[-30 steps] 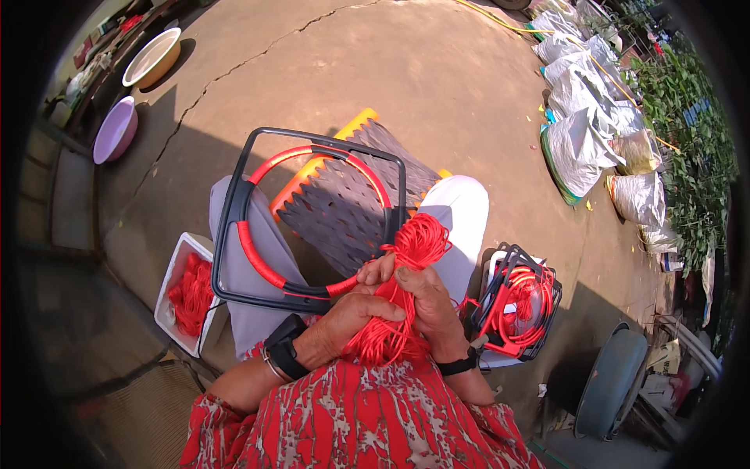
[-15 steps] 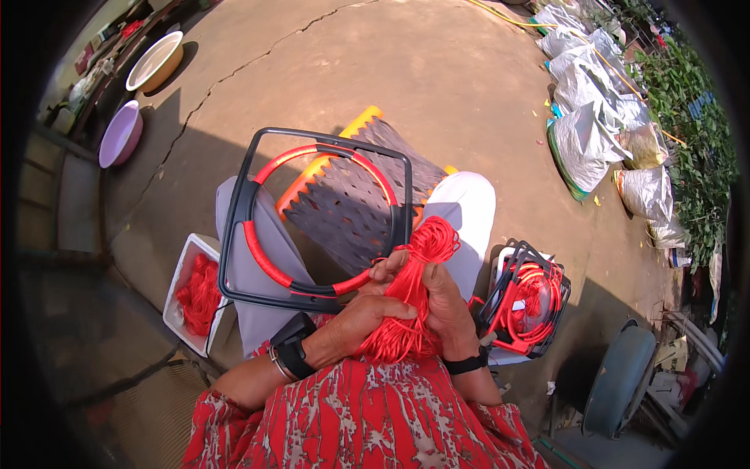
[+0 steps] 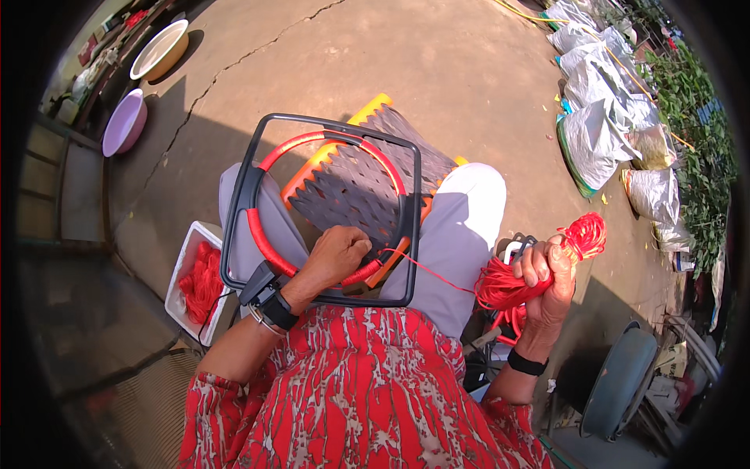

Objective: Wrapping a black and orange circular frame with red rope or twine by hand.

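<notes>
Head view shows the right hand [image 3: 547, 270] clenched round the skein [image 3: 500, 288] beside the right thigh [image 3: 437, 234], well apart from the left hand [image 3: 340, 254] curled at the ring [image 3: 266, 254], its hold unclear, a strand [image 3: 437, 275] between; the skein is likely light, soft, slippery, best gripped mid-length.

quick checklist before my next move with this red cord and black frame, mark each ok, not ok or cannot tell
1. Bundle of red cord held: ok, the right hand is closed around it.
2. Strand free of visible knots: ok, one line runs between bundle and frame side.
3. Black frame over the legs: ok, it lies across them.
4. Left hand gripping the ring: cannot tell, the fingers are curled over its lower right part.
5. Ring red all round: not ok, black stretches show.
6. White box stocked: ok, red cord lies inside.
</notes>
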Motion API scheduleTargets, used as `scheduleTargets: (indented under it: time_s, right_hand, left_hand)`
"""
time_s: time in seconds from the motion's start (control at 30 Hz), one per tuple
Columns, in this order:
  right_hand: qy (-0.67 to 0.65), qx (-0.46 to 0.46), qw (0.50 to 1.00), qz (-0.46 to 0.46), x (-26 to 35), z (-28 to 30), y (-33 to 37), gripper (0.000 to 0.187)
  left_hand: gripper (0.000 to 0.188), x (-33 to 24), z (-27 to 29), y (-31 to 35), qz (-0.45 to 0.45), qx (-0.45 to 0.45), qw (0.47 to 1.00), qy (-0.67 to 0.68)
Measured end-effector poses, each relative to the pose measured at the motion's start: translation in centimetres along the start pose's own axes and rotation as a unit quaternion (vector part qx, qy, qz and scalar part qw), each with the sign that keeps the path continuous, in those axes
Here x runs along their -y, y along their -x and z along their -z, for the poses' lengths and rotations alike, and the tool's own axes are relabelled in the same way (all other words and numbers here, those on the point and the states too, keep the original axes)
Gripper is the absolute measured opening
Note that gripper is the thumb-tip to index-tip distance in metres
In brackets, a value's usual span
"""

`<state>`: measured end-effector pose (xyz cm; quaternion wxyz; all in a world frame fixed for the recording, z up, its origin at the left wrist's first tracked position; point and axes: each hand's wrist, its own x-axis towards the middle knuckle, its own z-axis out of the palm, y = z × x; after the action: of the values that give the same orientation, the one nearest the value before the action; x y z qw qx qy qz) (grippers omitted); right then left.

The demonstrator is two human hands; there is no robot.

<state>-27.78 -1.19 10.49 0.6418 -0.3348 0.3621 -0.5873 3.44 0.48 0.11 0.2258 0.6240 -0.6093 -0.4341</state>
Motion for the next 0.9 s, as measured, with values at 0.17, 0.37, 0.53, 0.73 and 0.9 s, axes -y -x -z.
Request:
scheduleTargets:
  time_s: [0.17,0.37,0.53,0.73,0.9]
  right_hand:
    - [0.083,0.017,0.989,-0.118,-1.3,-1.8,0.4,0.014]
    - [0.347,0.081,0.899,-0.255,-7.5,-4.6,0.1,0.017]
    - [0.449,0.079,0.862,-0.222,-10.6,-5.3,-0.2,0.022]
    - [0.622,0.144,0.764,-0.088,-11.0,-5.7,0.7,0.022]
    - [0.361,0.143,0.89,-0.241,-9.9,-5.4,0.8,0.015]
  left_hand:
    - [0.034,-0.9,-0.7,-0.7,0.204,0.168,0.933,0.243]
    - [0.026,-0.7,-0.8,-0.9,0.244,0.189,0.894,0.325]
    - [0.015,-1.3,-1.0,0.3,0.24,0.152,0.884,0.371]
    - [0.012,-1.3,-1.1,1.2,0.236,0.125,0.88,0.393]
    - [0.022,-1.4,-0.5,1.9,0.23,0.157,0.839,0.468]
